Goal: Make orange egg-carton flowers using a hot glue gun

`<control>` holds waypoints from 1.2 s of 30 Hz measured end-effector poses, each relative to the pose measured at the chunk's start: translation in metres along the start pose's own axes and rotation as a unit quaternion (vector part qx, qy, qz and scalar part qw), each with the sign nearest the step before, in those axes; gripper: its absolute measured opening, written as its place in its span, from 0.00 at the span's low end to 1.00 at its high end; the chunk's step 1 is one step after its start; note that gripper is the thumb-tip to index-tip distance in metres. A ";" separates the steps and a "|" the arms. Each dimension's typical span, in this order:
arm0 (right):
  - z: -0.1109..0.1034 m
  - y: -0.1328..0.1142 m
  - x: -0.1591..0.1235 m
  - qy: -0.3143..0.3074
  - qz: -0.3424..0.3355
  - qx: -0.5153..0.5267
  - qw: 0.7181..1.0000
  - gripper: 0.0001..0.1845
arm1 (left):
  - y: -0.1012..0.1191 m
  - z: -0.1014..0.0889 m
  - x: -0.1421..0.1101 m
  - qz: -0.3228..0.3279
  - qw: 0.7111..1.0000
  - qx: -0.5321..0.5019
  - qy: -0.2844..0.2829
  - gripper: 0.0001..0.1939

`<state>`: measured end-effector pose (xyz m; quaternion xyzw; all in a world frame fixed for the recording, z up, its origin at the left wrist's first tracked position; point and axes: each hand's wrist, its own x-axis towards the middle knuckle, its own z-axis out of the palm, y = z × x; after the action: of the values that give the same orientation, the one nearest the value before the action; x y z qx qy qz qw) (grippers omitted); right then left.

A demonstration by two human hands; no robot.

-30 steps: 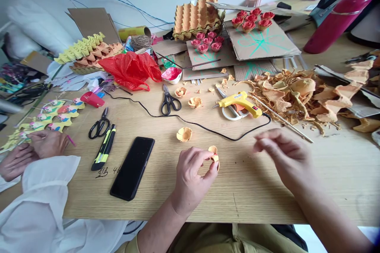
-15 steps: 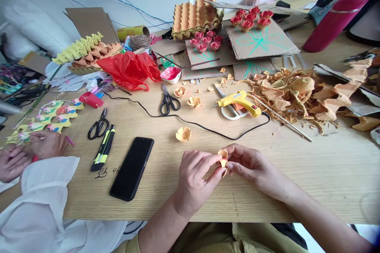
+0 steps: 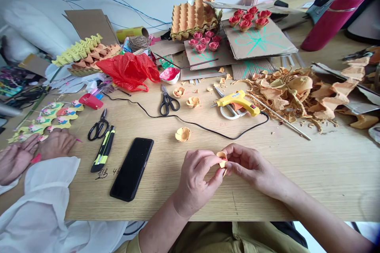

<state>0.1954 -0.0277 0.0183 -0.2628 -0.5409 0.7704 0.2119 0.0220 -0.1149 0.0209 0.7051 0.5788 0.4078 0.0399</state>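
Between my two hands, just above the table's front part, is a small tan egg-carton flower [image 3: 221,159]. The fingers and thumb of my left hand [image 3: 197,178] pinch it from the left. From the right, my right hand [image 3: 252,168] grips its edge, and the fingers cover much of it. A tan petal cup [image 3: 182,134] lies on the table beyond my left hand. Farther back sit another layered flower [image 3: 193,102] and a rolled one [image 3: 179,92]. A yellow glue gun [image 3: 237,101] rests over white-handled scissors [image 3: 230,112].
A phone [image 3: 132,169], a utility knife [image 3: 103,150] and black scissors [image 3: 169,102] lie to the left. A co-worker's hands [image 3: 56,144] are at far left. Carton scraps [image 3: 291,91] heap up at right. Red flowers [image 3: 245,19] stand on cardboard at the back. The glue gun's cord [image 3: 202,127] crosses the table.
My hands keep hold of the flower with almost no movement. The co-worker's hands at the left have opened out flatter. The view has shifted slightly.
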 end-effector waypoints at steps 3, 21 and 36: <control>-0.001 -0.001 0.000 0.015 -0.002 0.003 1.000 0.19 | 0.001 -0.001 -0.002 -0.002 1.000 -0.016 0.005 0.15; -0.002 -0.003 -0.001 0.020 0.001 0.002 1.000 0.17 | -0.025 -0.013 0.002 -0.177 0.928 -0.198 0.262 0.03; -0.003 -0.007 -0.001 0.006 0.015 0.015 1.000 0.18 | -0.017 -0.008 0.004 -0.283 0.907 -0.278 0.143 0.06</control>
<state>0.1985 -0.0239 0.0244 -0.2726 -0.5242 0.7798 0.2070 0.0037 -0.1092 0.0198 0.4060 0.6168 0.6204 0.2643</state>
